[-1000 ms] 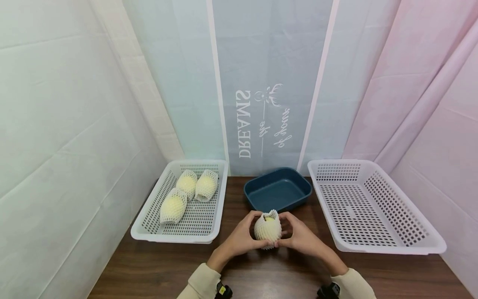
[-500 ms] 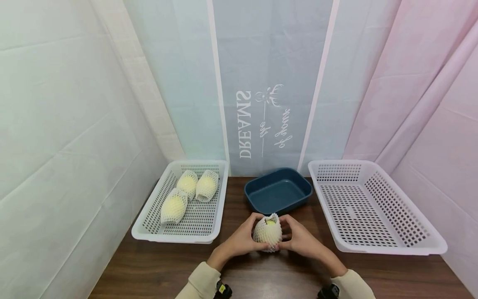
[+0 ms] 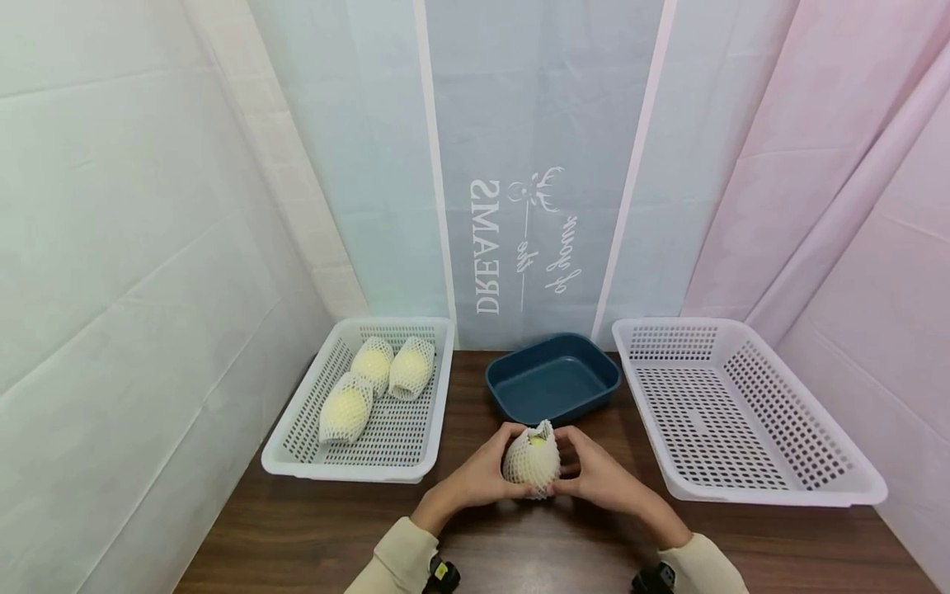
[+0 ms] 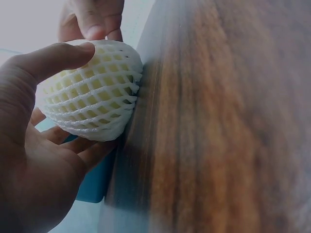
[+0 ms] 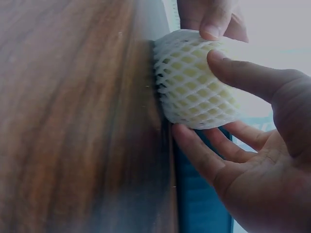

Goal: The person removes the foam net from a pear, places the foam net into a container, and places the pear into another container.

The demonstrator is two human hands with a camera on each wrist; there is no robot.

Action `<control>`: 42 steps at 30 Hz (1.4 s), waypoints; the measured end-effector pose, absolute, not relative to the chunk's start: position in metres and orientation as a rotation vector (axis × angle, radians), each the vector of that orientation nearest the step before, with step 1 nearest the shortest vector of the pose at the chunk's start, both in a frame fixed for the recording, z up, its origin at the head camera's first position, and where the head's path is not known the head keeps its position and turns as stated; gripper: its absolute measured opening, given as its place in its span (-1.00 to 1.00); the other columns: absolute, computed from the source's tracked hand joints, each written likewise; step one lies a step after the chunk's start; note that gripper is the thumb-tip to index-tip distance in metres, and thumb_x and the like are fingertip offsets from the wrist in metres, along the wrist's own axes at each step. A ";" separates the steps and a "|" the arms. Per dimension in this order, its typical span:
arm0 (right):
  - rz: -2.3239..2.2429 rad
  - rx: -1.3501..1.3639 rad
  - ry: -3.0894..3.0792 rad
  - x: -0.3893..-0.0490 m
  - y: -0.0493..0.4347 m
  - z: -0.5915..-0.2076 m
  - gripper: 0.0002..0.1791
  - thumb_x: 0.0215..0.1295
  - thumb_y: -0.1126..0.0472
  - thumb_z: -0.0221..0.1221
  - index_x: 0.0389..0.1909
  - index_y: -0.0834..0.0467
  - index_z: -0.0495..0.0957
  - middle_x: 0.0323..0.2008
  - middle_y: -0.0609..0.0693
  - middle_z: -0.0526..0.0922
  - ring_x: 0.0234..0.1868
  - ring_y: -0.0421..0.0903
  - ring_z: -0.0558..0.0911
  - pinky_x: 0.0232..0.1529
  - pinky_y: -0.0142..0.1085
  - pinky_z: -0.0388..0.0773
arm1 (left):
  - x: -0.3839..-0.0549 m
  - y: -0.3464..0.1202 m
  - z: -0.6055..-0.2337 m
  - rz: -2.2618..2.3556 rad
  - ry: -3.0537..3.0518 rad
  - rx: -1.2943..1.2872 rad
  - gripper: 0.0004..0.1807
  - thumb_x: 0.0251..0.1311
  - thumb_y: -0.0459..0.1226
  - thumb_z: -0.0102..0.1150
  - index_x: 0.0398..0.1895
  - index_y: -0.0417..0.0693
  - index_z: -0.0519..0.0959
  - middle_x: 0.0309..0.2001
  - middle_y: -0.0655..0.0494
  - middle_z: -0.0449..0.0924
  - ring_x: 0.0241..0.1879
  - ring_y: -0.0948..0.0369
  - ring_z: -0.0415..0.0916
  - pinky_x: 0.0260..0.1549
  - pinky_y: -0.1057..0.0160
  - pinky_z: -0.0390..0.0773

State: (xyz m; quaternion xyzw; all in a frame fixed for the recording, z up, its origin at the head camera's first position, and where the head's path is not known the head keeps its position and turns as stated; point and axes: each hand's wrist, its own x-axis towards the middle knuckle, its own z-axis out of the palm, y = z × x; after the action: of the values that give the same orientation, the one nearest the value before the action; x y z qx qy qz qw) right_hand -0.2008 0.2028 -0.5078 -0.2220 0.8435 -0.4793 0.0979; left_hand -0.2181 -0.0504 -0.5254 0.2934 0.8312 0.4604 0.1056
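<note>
Fruit (image 3: 531,467) is held at the near side of the dish (image 3: 552,386), wrapped in a foam net (image 3: 545,428). The relation judged to count most is its place midway between two hands: neither is nearer, as its left flank is met by the left hand (image 3: 478,476) and its right flank by the right hand (image 3: 604,474). Its long axis is stood roughly upright; the exact lean cannot be told, nor whether the table (image 3: 534,549) is touched from below. It is grasped by both hands at once. The net is pressed by the left thumb (image 4: 60,57) and the right thumb (image 5: 250,77) on the side away from the dish, while the other fingers are set along the side facing the dish, so the fruit is enclosed between them. Left of the dish, three netted fruits (image 3: 346,410) are contained in the left basket (image 3: 341,473); right of the dish, the right basket (image 3: 779,497) is placed.
</note>
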 end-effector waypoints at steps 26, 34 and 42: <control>-1.522 -0.976 2.837 -0.203 0.183 -0.455 -0.79 0.36 0.45 0.36 -0.11 0.09 0.70 -0.14 -0.02 0.72 -0.17 -0.17 0.76 -0.17 -0.33 0.73 | -0.219 -0.051 -0.529 1.369 2.427 0.880 -0.12 0.16 -0.11 0.61 0.46 0.23 0.27 0.38 0.14 0.45 0.25 0.26 0.50 0.25 0.21 0.53; -1.277 -1.071 2.879 -0.202 0.179 -0.457 -0.73 0.31 0.49 0.37 -0.19 0.04 0.68 -0.20 -0.13 0.70 -0.20 -0.22 0.71 -0.19 -0.33 0.71 | -0.218 -0.051 -0.529 1.383 2.413 0.869 -0.13 0.16 -0.11 0.61 0.46 0.24 0.27 0.37 0.14 0.45 0.24 0.27 0.50 0.24 0.21 0.53; -1.141 -1.020 2.845 -0.201 0.182 -0.456 -0.78 0.32 0.40 0.42 -0.23 0.01 0.65 -0.23 -0.14 0.68 -0.27 -0.29 0.67 -0.26 -0.37 0.68 | -0.217 -0.051 -0.527 1.373 2.424 0.870 -0.13 0.15 -0.10 0.62 0.44 0.22 0.27 0.39 0.13 0.44 0.25 0.26 0.50 0.22 0.22 0.54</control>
State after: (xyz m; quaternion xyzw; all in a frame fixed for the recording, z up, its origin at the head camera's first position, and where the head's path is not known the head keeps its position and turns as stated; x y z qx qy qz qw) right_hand -0.2012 0.1823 -0.4560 -0.3155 0.8798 -0.3528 -0.0447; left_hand -0.2166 -0.0512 -0.5265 0.2961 0.8254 0.4676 0.1112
